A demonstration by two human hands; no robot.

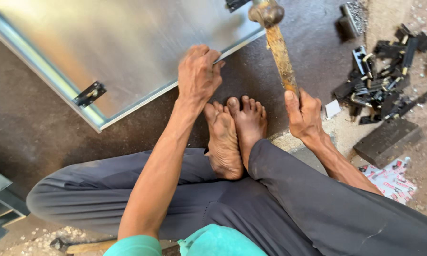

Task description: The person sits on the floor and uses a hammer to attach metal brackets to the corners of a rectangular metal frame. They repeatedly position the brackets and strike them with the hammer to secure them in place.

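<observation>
Right hand (304,114) gripping worn wooden hammer (276,38), left hand (198,76) steadying smooth metal sheet (123,42)

Red-white printed packet (391,180) by right knee

Under the fingers of the left hand (198,76) lies a large flat sheet of silvery metal (123,42), smooth with a soft brushed sheen and a brighter folded rim. A small black metal hinge plate (89,94), matt, sits on that rim well to the left of those fingers. The right hand (304,114) grips a hammer handle of worn brown wood (281,57), rough and stained; above the fingers its rounded steel hammer head (266,13) looks dull and scuffed. Right of those fingers lies a heap of dark metal fittings (382,85), some with shiny edges. The dark floor mat (28,137) looks matt and grainy.
</observation>
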